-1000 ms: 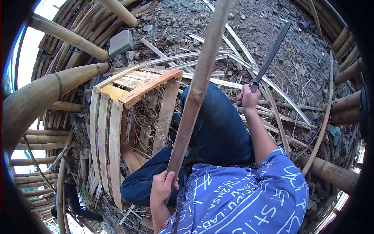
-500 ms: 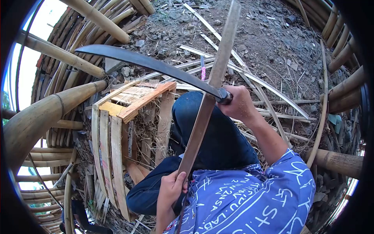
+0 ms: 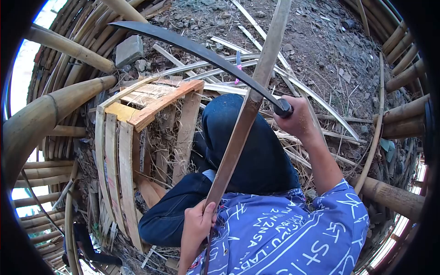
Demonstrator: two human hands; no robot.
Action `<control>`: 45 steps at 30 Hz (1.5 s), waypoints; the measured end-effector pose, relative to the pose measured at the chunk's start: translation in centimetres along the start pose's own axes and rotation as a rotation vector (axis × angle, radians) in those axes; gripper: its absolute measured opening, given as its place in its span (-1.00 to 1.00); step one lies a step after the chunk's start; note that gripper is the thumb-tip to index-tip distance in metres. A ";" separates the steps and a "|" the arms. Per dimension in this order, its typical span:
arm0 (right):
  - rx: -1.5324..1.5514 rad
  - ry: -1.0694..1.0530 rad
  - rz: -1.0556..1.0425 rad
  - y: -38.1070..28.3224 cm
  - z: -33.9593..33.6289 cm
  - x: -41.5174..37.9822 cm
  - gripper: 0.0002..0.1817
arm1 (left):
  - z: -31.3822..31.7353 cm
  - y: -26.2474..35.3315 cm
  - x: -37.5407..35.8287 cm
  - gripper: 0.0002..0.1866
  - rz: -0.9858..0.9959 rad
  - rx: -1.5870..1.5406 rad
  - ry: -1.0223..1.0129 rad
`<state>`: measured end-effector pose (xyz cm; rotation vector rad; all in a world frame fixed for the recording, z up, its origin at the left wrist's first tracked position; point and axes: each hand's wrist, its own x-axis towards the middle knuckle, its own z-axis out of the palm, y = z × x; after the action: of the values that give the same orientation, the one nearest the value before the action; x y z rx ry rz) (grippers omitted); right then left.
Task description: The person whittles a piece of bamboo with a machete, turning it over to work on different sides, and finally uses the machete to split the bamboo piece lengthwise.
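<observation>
Now my right hand (image 3: 300, 120) is clenched around the handle of the long curved blade (image 3: 197, 50), and the blade lies across the bamboo strip (image 3: 250, 107), its edge meeting the strip's side about where the two cross. A second ago the blade was raised off to my right, pointing up and away from the strip; half a second ago it had swung over to the left, and since then it has slid a little higher along the strip. I judge from this that the stroke has landed and I am working the edge along the bamboo, though I cannot see whether it has bitten in.

My left hand (image 3: 198, 224) is closed around the lower end of the strip, low against my patterned shirt (image 3: 284, 233), holding it steeply upright over my knee (image 3: 243, 137). That grip has hardly shifted.

To my left stands a slatted wooden crate (image 3: 142, 119), with thick bamboo poles (image 3: 50, 114) beyond it. Thin split strips (image 3: 321, 105) lie scattered on the dirt ahead.
</observation>
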<state>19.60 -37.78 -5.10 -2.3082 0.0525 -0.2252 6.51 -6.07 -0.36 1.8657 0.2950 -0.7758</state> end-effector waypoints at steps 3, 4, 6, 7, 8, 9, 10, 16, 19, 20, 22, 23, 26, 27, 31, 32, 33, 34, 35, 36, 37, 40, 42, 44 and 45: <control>-0.031 0.006 -0.057 0.7 0.7 0.2 -0.86 | 0.0 0.1 0.4 -0.69 0.016 0.019 -0.013; -0.063 -0.005 -0.045 0.8 0.8 0.3 -0.86 | 0.1 0.3 0.3 -0.69 0.009 0.021 -0.018; -0.094 -0.017 -0.031 1.4 1.1 0.8 -0.85 | 0.2 0.6 0.2 -0.69 0.000 0.025 -0.024; -0.123 -0.031 -0.047 1.7 1.3 1.0 -0.85 | 0.3 0.8 0.1 -0.66 0.020 0.053 -0.023; -0.153 -0.044 -0.065 1.8 1.3 1.3 -0.85 | 0.4 0.9 0.1 -0.62 0.042 0.080 -0.023; -0.160 -0.095 0.005 1.5 1.2 1.5 -0.85 | 0.5 1.1 0.0 -0.62 0.040 0.076 -0.029; -0.167 -0.101 0.010 1.3 1.1 1.8 -0.85 | 0.8 1.2 -0.3 -0.63 0.049 0.081 -0.016; -0.242 -0.090 -0.100 2.8 1.9 3.4 -0.81 | 1.3 0.3 -1.0 -0.67 0.052 0.071 0.021; -0.260 -0.068 -0.132 3.2 2.1 3.9 -0.80 | 1.4 0.3 -1.1 -0.68 0.048 0.078 0.028; -0.262 -0.065 -0.126 3.4 2.2 4.1 -0.80 | 1.5 0.3 -1.2 -0.68 0.044 0.081 0.044; -0.227 -0.057 -0.200 3.9 2.5 4.8 -0.79 | 1.6 -0.1 -1.2 -0.68 0.055 0.068 0.051; -0.243 -0.034 -0.205 3.7 2.8 5.0 -0.78 | 1.6 -0.3 -1.2 -0.68 0.059 0.050 0.064; -0.220 -0.010 -0.224 3.5 3.5 5.5 -0.77 | 1.7 -0.4 -1.4 -0.68 0.028 0.032 0.091; -0.215 0.000 -0.219 3.4 3.5 5.5 -0.77 | 1.8 -0.2 -1.5 -0.68 0.032 0.044 0.089; -0.191 0.013 -0.232 3.4 3.8 5.7 -0.77 | 2.1 -0.4 -1.8 -0.61 0.040 -0.011 0.126; -0.192 0.013 -0.258 3.4 3.8 6.2 -0.77 | 2.1 -0.7 -1.6 -0.61 0.048 -0.031 0.134; -0.207 -0.001 -0.250 3.5 4.1 6.6 -0.76 | 2.1 -0.8 -1.6 -0.61 0.055 -0.026 0.134; -0.206 0.006 -0.251 3.2 4.5 6.8 -0.76 | 2.0 -1.0 -1.6 -0.61 0.053 -0.056 0.150; -0.207 -0.017 -0.266 2.8 4.9 7.0 -0.76 | 1.9 -1.2 -1.7 -0.62 0.051 -0.086 0.167; -0.212 -0.036 -0.292 2.3 5.1 7.8 -0.76 | 1.9 -1.2 -1.5 -0.62 0.066 -0.089 0.174; -0.235 -0.031 -0.288 1.5 5.5 8.2 -0.75 | 1.7 -1.4 -2.0 -0.62 0.046 -0.113 0.185; -0.301 -0.068 -0.303 0.3 5.4 8.7 -0.74 | 1.4 -1.4 -1.7 -0.62 0.058 -0.150 0.208; -0.299 -0.047 -0.295 0.6 5.5 8.6 -0.73 | 1.3 -1.5 -1.8 -0.61 0.056 -0.154 0.211; -0.301 -0.001 -0.301 1.2 5.8 8.2 -0.74 | 1.1 -1.6 -1.9 -0.61 0.058 -0.127 0.187; -0.300 -0.005 -0.297 1.9 5.6 8.0 -0.74 | 1.2 -1.6 -2.1 -0.61 0.052 -0.126 0.185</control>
<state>28.50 -35.88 -9.06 -2.6103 -0.2785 -0.3842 3.60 -6.12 -0.51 1.8205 0.4017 -0.5372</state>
